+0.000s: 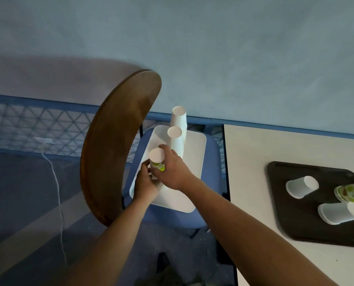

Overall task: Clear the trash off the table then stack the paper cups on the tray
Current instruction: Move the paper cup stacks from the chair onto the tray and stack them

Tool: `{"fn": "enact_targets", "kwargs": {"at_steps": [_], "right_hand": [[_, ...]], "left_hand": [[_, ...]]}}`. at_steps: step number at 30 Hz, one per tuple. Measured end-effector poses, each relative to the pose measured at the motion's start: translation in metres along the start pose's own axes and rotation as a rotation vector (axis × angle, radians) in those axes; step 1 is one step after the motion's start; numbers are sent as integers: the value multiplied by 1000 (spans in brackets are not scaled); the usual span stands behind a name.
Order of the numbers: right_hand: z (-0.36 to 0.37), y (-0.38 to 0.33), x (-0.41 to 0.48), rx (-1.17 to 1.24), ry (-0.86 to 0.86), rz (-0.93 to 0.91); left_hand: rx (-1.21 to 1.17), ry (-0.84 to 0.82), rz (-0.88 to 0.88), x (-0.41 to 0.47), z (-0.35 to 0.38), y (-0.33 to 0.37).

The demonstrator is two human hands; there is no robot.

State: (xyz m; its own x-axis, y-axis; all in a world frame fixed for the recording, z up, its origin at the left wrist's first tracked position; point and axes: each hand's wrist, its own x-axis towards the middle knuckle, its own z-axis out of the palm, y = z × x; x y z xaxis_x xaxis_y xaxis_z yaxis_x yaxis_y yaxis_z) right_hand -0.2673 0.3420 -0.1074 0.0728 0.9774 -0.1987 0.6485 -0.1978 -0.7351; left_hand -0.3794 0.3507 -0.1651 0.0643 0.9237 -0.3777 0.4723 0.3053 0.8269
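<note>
A white tray lies on a blue chair seat. Two stacks of upside-down white paper cups stand on it, one at the back and one in front of it. Nearer to me, both hands hold a third upside-down stack with a green-printed cup over the tray's left side. My left hand grips its lower part and my right hand curls round it from the right. On the black tray at the right lie two white cups on their sides and a green-printed cup.
The chair's curved brown wooden back rises just left of the white tray. A white table carries the black tray at the right. A white cable runs over the blue floor at the left. A blue wall stands behind.
</note>
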Motion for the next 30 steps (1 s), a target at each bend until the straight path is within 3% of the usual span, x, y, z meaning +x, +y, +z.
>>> {"fn": "enact_targets", "kwargs": {"at_steps": [8, 11, 17, 30], "right_hand": [[-2, 13, -4, 47, 38, -1], [-6, 23, -6, 53, 36, -4], [-10, 35, -9, 61, 15, -26], [-8, 46, -30, 219, 192, -5]], "left_hand": [[17, -20, -27, 2, 11, -19], [78, -37, 7, 19, 24, -52], [211, -93, 44, 8, 33, -47], [88, 21, 120, 20, 43, -72]]}}
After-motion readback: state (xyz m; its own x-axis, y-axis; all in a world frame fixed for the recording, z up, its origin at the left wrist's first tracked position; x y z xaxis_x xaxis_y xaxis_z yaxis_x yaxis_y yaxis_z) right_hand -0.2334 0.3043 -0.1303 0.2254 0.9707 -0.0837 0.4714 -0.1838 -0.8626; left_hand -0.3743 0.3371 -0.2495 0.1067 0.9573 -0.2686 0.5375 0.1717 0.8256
